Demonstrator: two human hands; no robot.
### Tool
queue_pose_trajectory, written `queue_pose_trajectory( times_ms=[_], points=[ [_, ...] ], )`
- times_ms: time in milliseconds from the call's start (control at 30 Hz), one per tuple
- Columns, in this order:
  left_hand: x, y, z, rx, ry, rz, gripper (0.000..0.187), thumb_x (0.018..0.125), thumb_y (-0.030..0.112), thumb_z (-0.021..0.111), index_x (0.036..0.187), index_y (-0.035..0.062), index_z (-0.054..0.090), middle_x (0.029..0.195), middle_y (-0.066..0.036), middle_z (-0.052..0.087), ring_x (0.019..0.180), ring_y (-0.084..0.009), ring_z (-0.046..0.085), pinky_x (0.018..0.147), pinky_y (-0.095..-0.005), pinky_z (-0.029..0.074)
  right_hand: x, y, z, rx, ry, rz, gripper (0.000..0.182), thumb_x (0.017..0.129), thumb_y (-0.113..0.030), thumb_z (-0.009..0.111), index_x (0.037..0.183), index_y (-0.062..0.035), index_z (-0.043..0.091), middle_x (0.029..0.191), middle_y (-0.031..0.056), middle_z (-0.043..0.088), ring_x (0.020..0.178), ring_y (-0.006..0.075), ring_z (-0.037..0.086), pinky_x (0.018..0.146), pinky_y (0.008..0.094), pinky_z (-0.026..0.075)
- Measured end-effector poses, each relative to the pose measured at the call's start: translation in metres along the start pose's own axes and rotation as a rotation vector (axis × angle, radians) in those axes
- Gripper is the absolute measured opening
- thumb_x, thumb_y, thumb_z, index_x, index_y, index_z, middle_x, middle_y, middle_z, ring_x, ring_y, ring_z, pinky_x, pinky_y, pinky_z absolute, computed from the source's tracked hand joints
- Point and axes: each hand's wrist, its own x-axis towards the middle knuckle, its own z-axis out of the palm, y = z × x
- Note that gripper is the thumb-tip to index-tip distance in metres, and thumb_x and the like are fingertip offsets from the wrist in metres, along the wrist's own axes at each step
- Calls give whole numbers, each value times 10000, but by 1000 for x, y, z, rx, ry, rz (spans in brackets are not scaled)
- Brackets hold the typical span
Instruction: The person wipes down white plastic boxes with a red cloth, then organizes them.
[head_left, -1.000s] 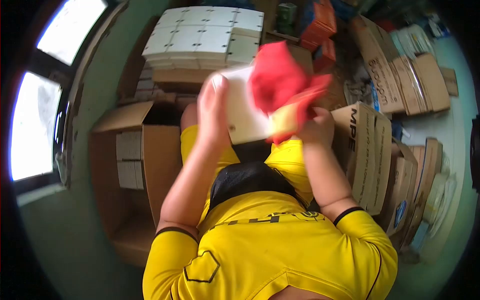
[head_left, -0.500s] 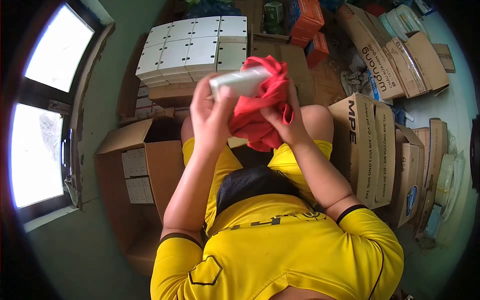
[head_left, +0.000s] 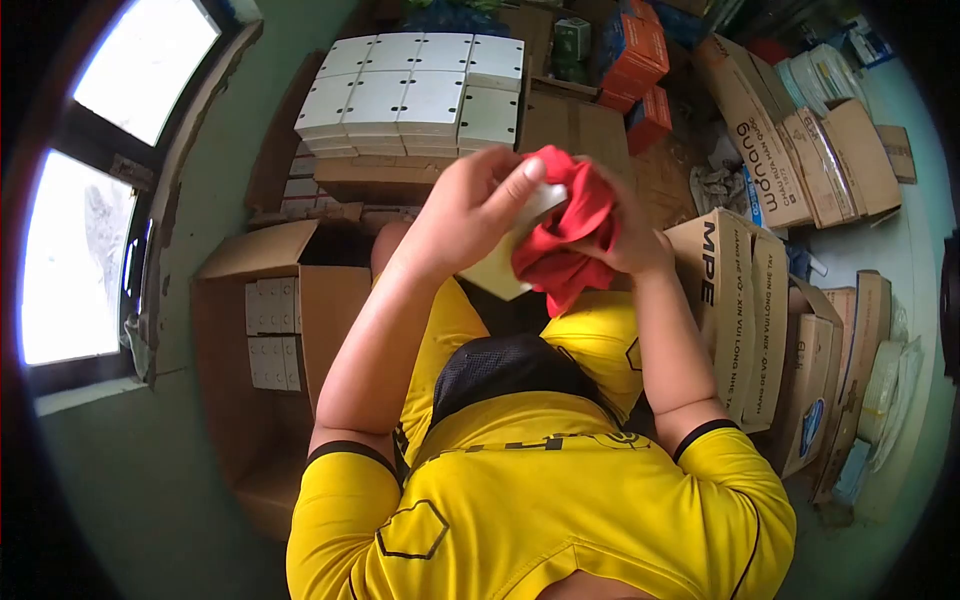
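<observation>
My left hand [head_left: 478,205] grips a white rectangular box-like piece [head_left: 538,208], with the thumb lying along its upper side. A crumpled red cloth [head_left: 575,225] wraps over the right part of that piece and hides much of it. My right hand [head_left: 637,235] is closed on the cloth, pressing it against the white piece; some of its fingers are covered by the folds and slightly blurred. Both hands are raised in front of my lap, close together. Below the left hand shows a pale yellowish surface [head_left: 497,272], apparently the piece's lower part.
Stacked white boxes [head_left: 400,85] with dark notches rest on cardboard ahead. An open carton [head_left: 340,310] with small white boxes [head_left: 272,335] stands at left, below a window [head_left: 75,260]. Cartons marked MPE [head_left: 715,310] and Wofang [head_left: 745,140] are at right; orange boxes [head_left: 633,55] lie behind.
The white piece has tilted from nearly level to a steep slant and moved right with both hands. The cloth has shifted right and bunched closer around it. The camera view has turned slightly.
</observation>
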Motion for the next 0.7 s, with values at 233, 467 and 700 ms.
queue_pose_trajectory(
  times_ms=[233,467,700],
  points=[
    [-23,-53,30,-595,128,205,546,961,227,680,1357,6,375,1151,-139,582,1093,-212,576,958,-335,470,-5,40,-23,800,585,388,334,986,-331,614,1196,-73,585,1090,30,621,924,172,632,846,300,524],
    [-8,-73,36,-1103,687,2,508,940,223,700,1359,43,476,1202,-146,586,1025,-228,630,880,-362,535,-23,5,59,475,481,409,324,1044,-325,544,1263,-87,529,1127,2,530,1003,125,532,940,295,439],
    [-15,-90,38,-1176,434,-156,374,1026,279,556,1311,40,521,1142,-120,654,1024,-207,673,866,-354,567,-17,11,32,133,187,250,304,996,-260,606,1228,-71,554,1100,22,590,981,120,565,851,278,475]
  ],
)
